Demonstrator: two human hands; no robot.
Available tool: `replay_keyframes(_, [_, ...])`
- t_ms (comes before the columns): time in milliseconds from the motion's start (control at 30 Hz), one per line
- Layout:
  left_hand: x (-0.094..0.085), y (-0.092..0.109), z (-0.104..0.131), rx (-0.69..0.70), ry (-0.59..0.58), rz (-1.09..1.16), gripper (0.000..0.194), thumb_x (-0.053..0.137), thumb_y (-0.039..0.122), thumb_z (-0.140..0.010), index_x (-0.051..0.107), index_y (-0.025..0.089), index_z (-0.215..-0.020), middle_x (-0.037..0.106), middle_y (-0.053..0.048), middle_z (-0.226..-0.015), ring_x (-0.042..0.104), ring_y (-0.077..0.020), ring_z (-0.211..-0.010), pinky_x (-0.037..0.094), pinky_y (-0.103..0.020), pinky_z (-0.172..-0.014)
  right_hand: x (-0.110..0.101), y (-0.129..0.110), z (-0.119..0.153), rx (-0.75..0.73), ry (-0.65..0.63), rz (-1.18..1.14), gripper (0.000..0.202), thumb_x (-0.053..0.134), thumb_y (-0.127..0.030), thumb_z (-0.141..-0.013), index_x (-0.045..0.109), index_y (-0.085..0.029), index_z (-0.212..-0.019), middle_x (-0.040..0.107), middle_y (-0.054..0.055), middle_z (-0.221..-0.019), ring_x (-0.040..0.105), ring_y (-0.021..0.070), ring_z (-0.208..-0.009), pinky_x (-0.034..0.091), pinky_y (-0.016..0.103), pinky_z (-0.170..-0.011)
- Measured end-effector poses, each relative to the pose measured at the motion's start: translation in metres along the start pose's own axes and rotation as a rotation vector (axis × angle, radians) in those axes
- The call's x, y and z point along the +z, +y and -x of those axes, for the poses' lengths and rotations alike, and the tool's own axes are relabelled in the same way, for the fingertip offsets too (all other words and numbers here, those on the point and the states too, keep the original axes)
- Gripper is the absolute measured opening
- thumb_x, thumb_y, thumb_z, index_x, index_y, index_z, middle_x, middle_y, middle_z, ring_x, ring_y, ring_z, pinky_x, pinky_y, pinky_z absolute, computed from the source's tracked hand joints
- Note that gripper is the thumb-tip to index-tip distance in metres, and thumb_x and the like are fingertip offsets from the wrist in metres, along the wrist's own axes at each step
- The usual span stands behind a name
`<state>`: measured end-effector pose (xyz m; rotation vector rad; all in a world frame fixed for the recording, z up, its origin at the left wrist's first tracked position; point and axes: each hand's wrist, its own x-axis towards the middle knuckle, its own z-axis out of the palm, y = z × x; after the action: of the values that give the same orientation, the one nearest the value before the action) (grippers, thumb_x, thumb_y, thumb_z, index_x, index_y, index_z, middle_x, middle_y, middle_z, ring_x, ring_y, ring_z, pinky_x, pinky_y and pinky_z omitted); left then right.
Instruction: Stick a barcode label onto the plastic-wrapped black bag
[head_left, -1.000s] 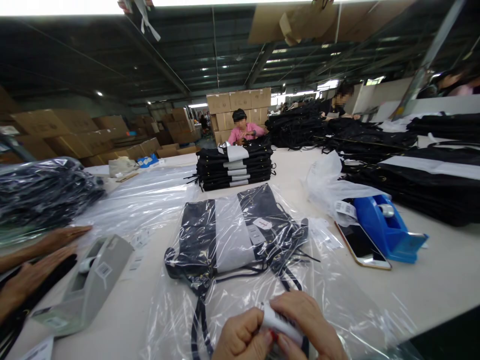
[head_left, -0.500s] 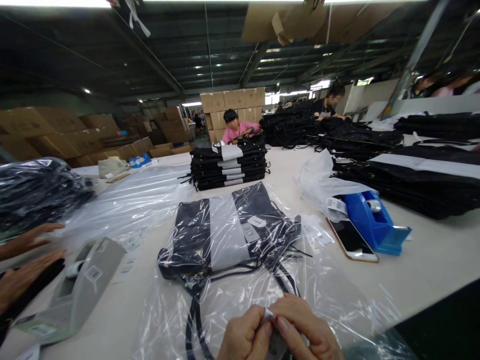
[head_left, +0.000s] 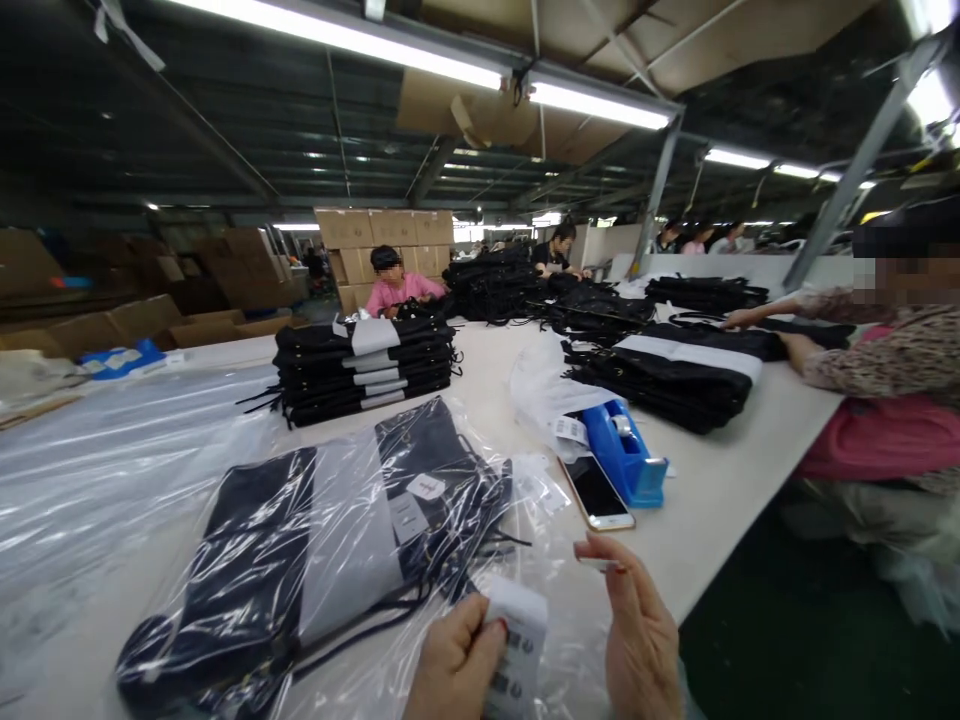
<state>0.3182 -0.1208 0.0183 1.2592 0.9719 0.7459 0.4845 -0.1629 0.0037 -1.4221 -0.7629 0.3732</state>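
A garment packing floor in a warehouse: a long white counter carries stacks of folded black clothes and clear plastic bags, cardboard boxes are piled at the back (under strip lights), and other people work alongside.

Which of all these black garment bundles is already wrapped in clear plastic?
The black bundle lying flat just beyond the left hand, alone inside a clear plastic bag. The stack behind it and the piles at right lie bare.
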Motion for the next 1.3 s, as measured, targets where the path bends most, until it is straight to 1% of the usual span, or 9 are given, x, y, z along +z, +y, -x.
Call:
replay_keyframes(133, [0.05, 0.019, -0.065, -0.101, 0.017, 0.19, 0.046, 0.065, 0.056, -0.056, 0.053, 0.015, -0.073, 0.052, 0.001, -0.058, 0.043, -0.0103, -0.05, 0.031, -0.022, -0.049, -0.03, 0.006, -0.044, -0.503, 0.081, 0.292, 0.038, 0.048, -0.056, -0.084, 0.061, -0.021, -0.093, 0.063, 0.004, -0.085, 0.059, 0.0223, -0.084, 0.045, 0.035, -0.076])
replay_keyframes(267, [0.089, 0.034, -0.118, -0.027, 0.02, 0.175, 0.037, 0.065, 0.047, -0.057, 0.051, 0.016, -0.073, 0.055, -0.002, -0.064, 0.053, -0.0174, -0.063, 0.039, -0.028, -0.059, -0.048, -0.003, -0.071, -0.862, 0.076, 0.509, 0.038, 0.046, -0.057, -0.085, 0.057, -0.021, -0.091, 0.061, 0.002, -0.074, 0.057, 0.0194, -0.071, 0.042, 0.033, -0.067])
replay_keyframes(367, [0.094, 0.039, -0.124, 0.101, 0.045, 0.111, 0.031, 0.071, 0.034, -0.054, 0.056, 0.017, -0.076, 0.06, -0.005, -0.084, 0.053, -0.0197, -0.089, 0.039, -0.027, -0.075, -0.055, -0.011, -0.08, -0.983, 0.028, 0.568, 0.04, 0.049, -0.058, -0.083, 0.054, -0.02, -0.092, 0.063, 0.002, -0.075, 0.059, 0.0185, -0.069, 0.041, 0.034, -0.069])
replay_keyframes(467, [0.081, 0.039, -0.101, 0.055, -0.071, 0.08, 0.028, 0.068, 0.04, -0.059, 0.059, 0.016, -0.07, 0.061, -0.003, -0.074, 0.054, -0.0155, -0.073, 0.038, -0.025, -0.065, -0.058, -0.016, -0.08, -1.038, -0.017, 0.541, 0.044, 0.048, -0.062, -0.081, 0.053, -0.02, -0.095, 0.064, 0.003, -0.076, 0.061, 0.0193, -0.07, 0.041, 0.035, -0.07])
replay_keyframes(567, [0.066, 0.036, -0.068, -0.216, -0.253, 0.226, 0.043, 0.063, 0.056, -0.063, 0.057, 0.013, -0.067, 0.056, -0.001, -0.058, 0.047, -0.0091, -0.05, 0.031, -0.021, -0.049, -0.054, -0.016, -0.075, -1.062, -0.065, 0.491, 0.05, 0.047, -0.067, -0.078, 0.052, -0.021, -0.096, 0.063, 0.003, -0.074, 0.062, 0.0202, -0.068, 0.042, 0.037, -0.069])
replay_keyframes(667, [0.057, 0.035, -0.044, -0.364, -0.354, 0.363, 0.046, 0.068, 0.056, -0.057, 0.057, 0.012, -0.067, 0.057, -0.002, -0.055, 0.048, -0.0077, -0.043, 0.029, -0.019, -0.042, -0.047, -0.013, -0.068, -1.083, -0.122, 0.48, 0.05, 0.05, -0.067, -0.076, 0.051, -0.022, -0.097, 0.064, 0.003, -0.075, 0.064, 0.0213, -0.07, 0.043, 0.038, -0.071])
replay_keyframes(867, [0.041, 0.035, -0.026, -0.391, -0.276, 0.464, 0.039, 0.073, 0.046, -0.048, 0.054, 0.013, -0.058, 0.054, -0.001, -0.046, 0.043, -0.0061, -0.035, 0.025, -0.017, -0.035, -0.025, -0.013, -0.056, -1.127, -0.228, 0.427, 0.049, 0.05, -0.064, -0.078, 0.05, -0.02, -0.1, 0.063, 0.004, -0.078, 0.062, 0.0204, -0.072, 0.043, 0.038, -0.074])
replay_keyframes(1133, [0.014, 0.044, -0.004, -0.366, -0.206, 0.517, 0.03, 0.069, 0.034, -0.047, 0.057, 0.013, -0.064, 0.055, -0.001, -0.049, 0.048, -0.008, -0.039, 0.03, -0.018, -0.037, 0.005, -0.005, -0.021, -0.575, -0.607, 0.096, 0.05, 0.056, -0.067, -0.072, 0.051, -0.024, -0.098, 0.057, 0.0, -0.079, 0.057, 0.0183, -0.072, 0.048, 0.029, -0.066])
replay_keyframes(1300, [0.004, 0.046, 0.011, -0.377, -0.182, 0.527, 0.026, 0.068, 0.03, -0.045, 0.056, 0.013, -0.061, 0.055, 0.0, -0.047, 0.046, -0.0069, -0.036, 0.03, -0.017, -0.035, 0.013, 0.01, -0.007, -0.424, -0.724, -0.017, 0.054, 0.066, -0.058, -0.069, 0.048, -0.027, -0.11, 0.059, 0.0, -0.082, 0.059, 0.0196, -0.075, 0.047, 0.031, -0.072])
